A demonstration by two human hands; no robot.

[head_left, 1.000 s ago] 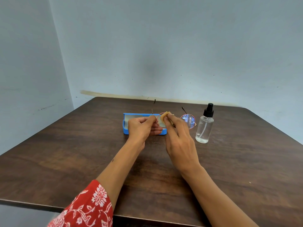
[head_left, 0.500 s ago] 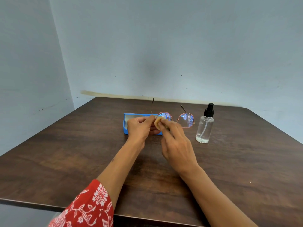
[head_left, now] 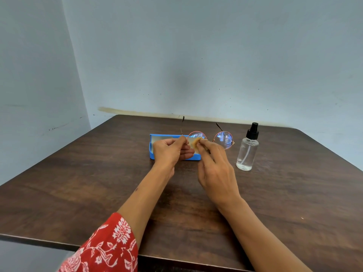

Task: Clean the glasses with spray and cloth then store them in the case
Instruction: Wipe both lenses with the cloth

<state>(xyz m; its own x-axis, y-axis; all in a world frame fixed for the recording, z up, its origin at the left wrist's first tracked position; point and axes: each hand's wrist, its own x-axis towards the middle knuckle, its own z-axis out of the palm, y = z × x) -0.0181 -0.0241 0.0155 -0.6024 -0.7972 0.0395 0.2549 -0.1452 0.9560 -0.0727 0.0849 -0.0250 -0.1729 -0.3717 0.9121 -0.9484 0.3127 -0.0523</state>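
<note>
The left hand (head_left: 170, 152) pinches the round rose-gold wire-framed glasses (head_left: 223, 139) at the hinge; the right hand's (head_left: 215, 165) fingertips press a small tan cloth (head_left: 195, 143) against the nearer lens.

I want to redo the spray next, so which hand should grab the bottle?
The right hand. The spray bottle stands just to its right on the table, and it pinches only the small cloth. The left hand holds the glasses.

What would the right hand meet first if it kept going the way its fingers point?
The right hand points up-left, pinching the cloth against the left lens of the glasses. So it would likely meet that lens at once, then the left hand; depth is unclear.
</note>
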